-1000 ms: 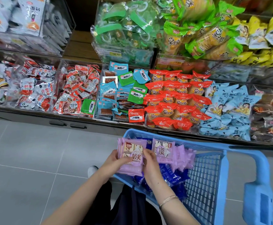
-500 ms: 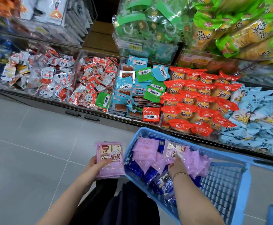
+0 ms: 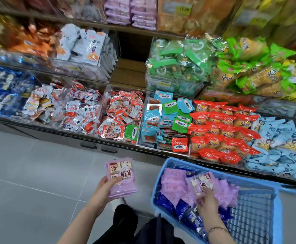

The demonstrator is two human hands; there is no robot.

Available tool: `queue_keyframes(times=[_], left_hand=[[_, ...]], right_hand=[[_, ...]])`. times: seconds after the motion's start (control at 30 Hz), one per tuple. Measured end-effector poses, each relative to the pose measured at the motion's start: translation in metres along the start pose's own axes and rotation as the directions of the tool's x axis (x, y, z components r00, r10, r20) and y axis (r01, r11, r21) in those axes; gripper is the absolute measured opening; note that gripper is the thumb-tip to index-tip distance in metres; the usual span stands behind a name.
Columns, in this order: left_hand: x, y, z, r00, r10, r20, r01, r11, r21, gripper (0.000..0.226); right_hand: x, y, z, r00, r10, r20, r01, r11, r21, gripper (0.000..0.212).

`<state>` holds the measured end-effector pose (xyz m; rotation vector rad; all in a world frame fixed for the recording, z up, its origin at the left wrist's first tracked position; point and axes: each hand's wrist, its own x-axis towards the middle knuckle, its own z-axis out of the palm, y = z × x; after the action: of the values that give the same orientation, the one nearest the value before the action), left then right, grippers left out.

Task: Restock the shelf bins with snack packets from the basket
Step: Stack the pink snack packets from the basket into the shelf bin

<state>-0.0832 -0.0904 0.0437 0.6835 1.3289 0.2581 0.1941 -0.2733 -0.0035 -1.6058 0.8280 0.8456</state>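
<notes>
Head view, looking down and forward. Dark trousers point(image 3: 126, 226) at the near edge, both forearms reaching out.

Left hand point(image 3: 101, 189): fingers curled under and thumb laid across the face of a stack of purple snack packets point(image 3: 121, 178). The stack is gripped at its near left corner and stands out past the fingers, printed side up, over the grey tiled floor point(image 3: 29, 173) and just left of the basket.

Right hand point(image 3: 208, 199): inside the blue plastic basket point(image 3: 278, 208), thin bracelet point(image 3: 217, 229) on the wrist. Fingers bent over the near edge of one purple packet point(image 3: 201, 182), pinching it. That packet is tilted face up on the heap, most of it on the far side of the fingertips.

Basket contents: loose purple packets point(image 3: 172, 180) at the far left end, dark blue packets point(image 3: 180, 206) nearer. Mesh bottom shows on the right.

Beyond the basket, the lowest row of clear shelf bins point(image 3: 140, 138). Left to right: red-and-white sachets point(image 3: 83, 111), red sachets point(image 3: 122, 113), flat blue and green packets point(image 3: 166, 118), orange-red wrapped cakes point(image 3: 221, 127), pale blue packets point(image 3: 281, 147).

Shelf above: white pouches point(image 3: 85, 44) on the left, bare wooden board point(image 3: 129, 71) in the middle, clear packets with green labels point(image 3: 177, 64) on the right.

Farthest, top centre: a bin of purple packs point(image 3: 131, 11), blurred. Their colour matches the held ones; I cannot read the print.
</notes>
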Motion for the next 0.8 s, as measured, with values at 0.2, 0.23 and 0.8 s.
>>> queue_keyframes(times=[0.2,0.23,0.8], left_hand=[[0.002,0.044,-0.061,0.997,0.081,-0.009,-0.082,0.995,-0.059,0.035],[0.002,0.051,-0.070,0.996,0.093,-0.015,-0.094,0.993,-0.074,0.035],[0.035,0.259,-0.095,0.944,0.326,0.059,-0.307,0.927,-0.215,0.060]], right_hand=[[-0.060,0.027,0.052,0.956,-0.179,0.231,0.184,0.983,0.002,0.018],[-0.068,0.031,0.064,0.940,-0.208,0.271,0.219,0.976,-0.010,0.020],[-0.176,-0.085,0.323,0.536,-0.347,0.770,0.569,0.822,-0.026,0.027]])
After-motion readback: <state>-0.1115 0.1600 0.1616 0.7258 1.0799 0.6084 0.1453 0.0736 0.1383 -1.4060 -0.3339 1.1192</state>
